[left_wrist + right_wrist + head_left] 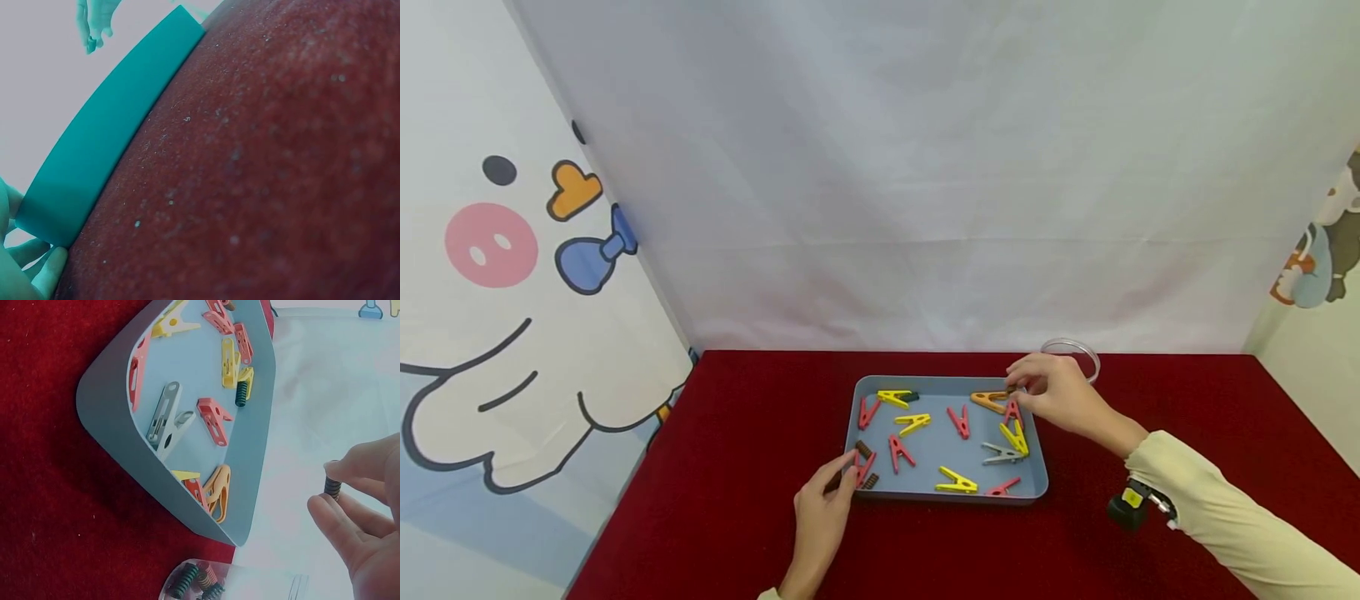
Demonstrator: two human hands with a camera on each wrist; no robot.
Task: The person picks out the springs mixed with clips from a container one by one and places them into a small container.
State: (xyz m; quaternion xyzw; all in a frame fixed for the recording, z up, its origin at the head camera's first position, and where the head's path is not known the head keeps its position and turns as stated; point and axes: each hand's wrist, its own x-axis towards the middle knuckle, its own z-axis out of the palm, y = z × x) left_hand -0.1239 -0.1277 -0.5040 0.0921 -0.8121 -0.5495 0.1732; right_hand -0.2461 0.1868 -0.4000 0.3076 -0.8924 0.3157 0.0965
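A small dark coil spring [333, 487] is pinched between the thumb and fingertips of my right hand [1060, 396], above the back right corner of a shallow blue-grey tray [119, 425]. Beneath that hand lie an orange clip [218, 494] and a red clip [1012, 413]. My left hand [823, 508] holds the tray's front left corner, its fingers around the wall [106, 131] in the left wrist view. Beside those fingers, inside the tray, are a red clip [865, 468] and two brown springs, one farther back [864, 448] and one in front [870, 481].
Several red and yellow clips and a grey clip [1002, 453] lie spread in the tray. A dark green spring [241, 394] is by its back wall. Behind the right hand stands a clear jar [244, 581] with several springs inside. Red cloth [737, 467] covers the table.
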